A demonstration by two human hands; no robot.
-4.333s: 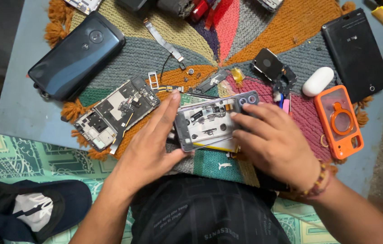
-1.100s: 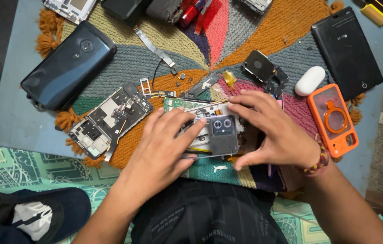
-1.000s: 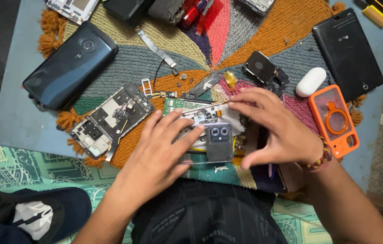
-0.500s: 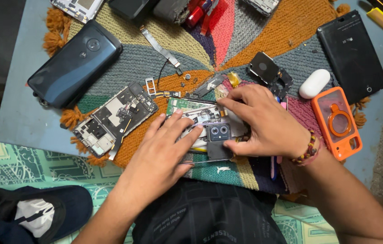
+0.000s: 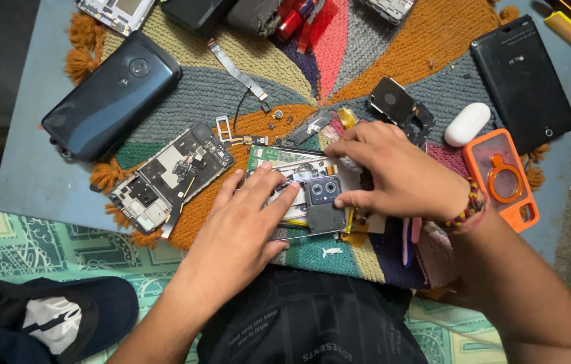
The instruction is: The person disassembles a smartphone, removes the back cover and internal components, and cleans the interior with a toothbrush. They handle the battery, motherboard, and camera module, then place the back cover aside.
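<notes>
A blue-grey desk [image 5: 22, 175] is covered in the middle by a woven, many-coloured mat [image 5: 393, 54], which serves as the landmark here. At the mat's upper left edge a dark blue phone [image 5: 111, 96] is laid face down; at its upper right edge a black tablet [image 5: 523, 81] is seen. An orange phone case [image 5: 501, 178] is placed at the mat's right edge, with a white earbud case [image 5: 466, 124] just above it. On the mat's left part a stripped phone frame [image 5: 171, 176] is laid. Near the mat's lower middle an opened phone [image 5: 299, 195] is pinned down by the left hand [image 5: 238, 226], whose fingers are spread flat over it, nothing being gripped. A grey camera cover [image 5: 324, 204] on that phone is pinched at its right side by the right hand [image 5: 400, 176], fingers curled and nearly closed.
</notes>
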